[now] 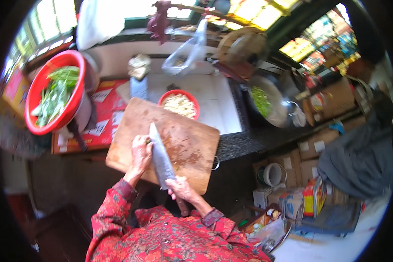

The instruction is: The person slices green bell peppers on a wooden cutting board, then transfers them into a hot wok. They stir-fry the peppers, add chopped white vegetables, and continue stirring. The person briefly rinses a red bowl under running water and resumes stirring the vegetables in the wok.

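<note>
Red floral sleeves (109,212) come in nearest, at 7 and 5 o'clock from the board's centre. Right hand (182,188), 5–6 o'clock, closed round the handle of a broad knife (162,160); blade lies over the board, tip pointing near 12. Left hand (141,153), 8 o'clock, fingers bent just beside the blade; small dark-green bit (149,141) at the fingertips, can't tell if gripped. Wooden cutting board (196,148), wet-stained, sticks out past the dark speckled table (233,147) edge. Just beyond, near 1 o'clock: red bowl (197,107) of pale chopped pieces (178,105). Farther, 10 o'clock: tilted red basin (81,98), green leaves (59,94) inside. 2 o'clock: wok (278,107) with chopped greens (260,101). Clear plastic bag (191,54) hangs high, 12–1 o'clock.
</note>
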Available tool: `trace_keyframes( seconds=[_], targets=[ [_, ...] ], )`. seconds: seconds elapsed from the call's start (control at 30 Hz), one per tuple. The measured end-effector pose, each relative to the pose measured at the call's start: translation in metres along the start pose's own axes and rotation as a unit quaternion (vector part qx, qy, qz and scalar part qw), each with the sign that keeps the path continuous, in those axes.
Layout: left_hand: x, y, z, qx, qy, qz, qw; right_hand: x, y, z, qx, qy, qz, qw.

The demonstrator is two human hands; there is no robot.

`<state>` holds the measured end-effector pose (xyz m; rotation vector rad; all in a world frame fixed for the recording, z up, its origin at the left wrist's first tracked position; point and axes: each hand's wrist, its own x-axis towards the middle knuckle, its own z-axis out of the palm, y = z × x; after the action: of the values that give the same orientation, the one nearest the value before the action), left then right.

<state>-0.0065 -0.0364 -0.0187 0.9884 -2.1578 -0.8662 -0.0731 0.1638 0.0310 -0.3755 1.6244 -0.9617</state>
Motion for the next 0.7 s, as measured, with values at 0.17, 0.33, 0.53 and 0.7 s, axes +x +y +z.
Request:
trace_keyframes(
  seconds=[0.17, 0.33, 0.53, 0.7],
  targets=[
    [0.0, -0.006, -0.005, -0.087, -0.02, -0.081, 0.993, 0.0, 0.002, 0.011, 0.047, -0.019, -0.045, 0.998],
    [0.006, -0.007, -0.008, -0.336, -0.076, -0.203, 0.916, -0.006, 0.009, 0.002, 0.103, -0.044, -0.061, 0.992],
    [0.006, -0.007, -0.006, -0.464, -0.063, -0.247, 0.848, -0.025, 0.008, -0.034, 0.151, -0.015, -0.06, 0.987],
    [-0.001, -0.004, -0.015, -0.044, -0.006, -0.045, 0.998, -0.079, -0.021, -0.104, 0.216, 0.138, -0.139, 0.957]
  ],
)
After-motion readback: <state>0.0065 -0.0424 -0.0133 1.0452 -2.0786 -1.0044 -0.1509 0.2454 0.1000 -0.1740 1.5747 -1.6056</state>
